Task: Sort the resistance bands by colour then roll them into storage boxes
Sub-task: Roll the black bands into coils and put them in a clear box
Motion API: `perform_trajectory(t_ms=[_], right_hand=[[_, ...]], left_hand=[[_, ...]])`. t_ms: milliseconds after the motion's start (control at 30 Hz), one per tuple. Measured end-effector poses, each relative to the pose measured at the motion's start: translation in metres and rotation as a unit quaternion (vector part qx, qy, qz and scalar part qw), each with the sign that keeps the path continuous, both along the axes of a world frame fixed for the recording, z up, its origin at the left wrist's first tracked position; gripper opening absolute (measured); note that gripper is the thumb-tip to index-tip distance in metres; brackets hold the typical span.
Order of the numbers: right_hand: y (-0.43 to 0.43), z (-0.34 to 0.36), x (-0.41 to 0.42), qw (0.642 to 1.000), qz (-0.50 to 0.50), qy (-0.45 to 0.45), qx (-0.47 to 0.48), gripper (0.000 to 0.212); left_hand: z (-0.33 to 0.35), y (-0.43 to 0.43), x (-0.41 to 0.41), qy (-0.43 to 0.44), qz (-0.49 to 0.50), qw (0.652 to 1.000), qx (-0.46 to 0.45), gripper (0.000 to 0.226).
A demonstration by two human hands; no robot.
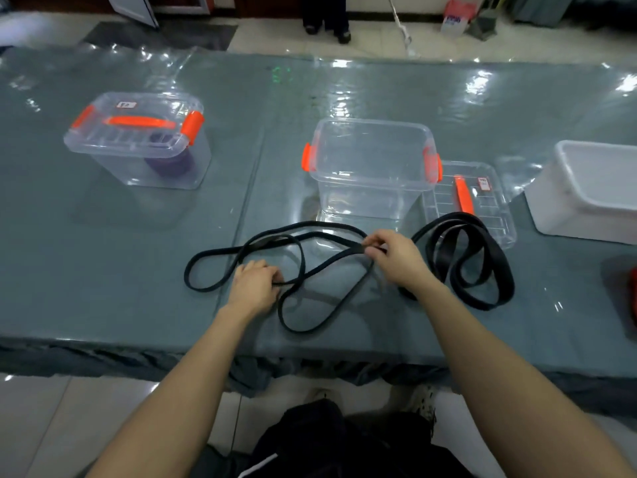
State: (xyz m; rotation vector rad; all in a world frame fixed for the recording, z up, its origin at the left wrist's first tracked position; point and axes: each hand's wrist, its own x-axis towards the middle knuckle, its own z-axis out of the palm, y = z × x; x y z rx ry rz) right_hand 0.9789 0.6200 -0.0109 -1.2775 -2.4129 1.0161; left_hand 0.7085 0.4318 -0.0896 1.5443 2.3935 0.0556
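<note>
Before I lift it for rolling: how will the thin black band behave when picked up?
Probably floppy: the thin black band lies in slack, crossing loops, so it should droop and tangle. Likely light: the right hand pinches a strand with fingertips alone. The left hand holds another strand, which should steady it.

The light is cool and even, falling from overhead. It breaks into white glare patches on the glossy clear film over the grey-green surface (103, 270), mostly beyond the open clear plastic box with orange clips (370, 174) and off to its right. A small green flare speck sits beyond the box, a little to its left. In front of the box the thin black rubber band (339, 258) throws only a faint, soft shadow. The right hand (396, 257) is slightly smeared at the fingers; the left hand (255, 288) looks crisper. The surface's far edge bows with the wide lens, and the corners go soft, most of all far to the left of the box.
</note>
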Motion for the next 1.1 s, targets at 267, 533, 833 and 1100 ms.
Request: perform_trajectory(t_ms=[267, 533, 833, 1100], right_hand=[[0.024, 0.056, -0.030, 0.988, -0.058, 0.142, -0.020, 0.018], [0.033, 0.081, -0.041, 0.973, -0.097, 0.206, -0.038, 0.011], [0.045, 0.168, -0.076, 0.959, -0.049, 0.278, -0.030, 0.021], [0.024, 0.188, -0.135, 0.992, 0.037, 0.108, 0.055, 0.041]], left_hand=[[0.028, -0.015, -0.032, -0.189, 0.111, 0.968, 0.124, 0.004], [0.109, -0.003, -0.049, -0.405, 0.265, 0.806, 0.342, 0.013], [0.260, 0.012, -0.100, -0.427, 0.185, 0.797, 0.385, 0.048], [0.347, 0.005, -0.097, -0.389, 0.042, 0.857, 0.336, 0.032]])
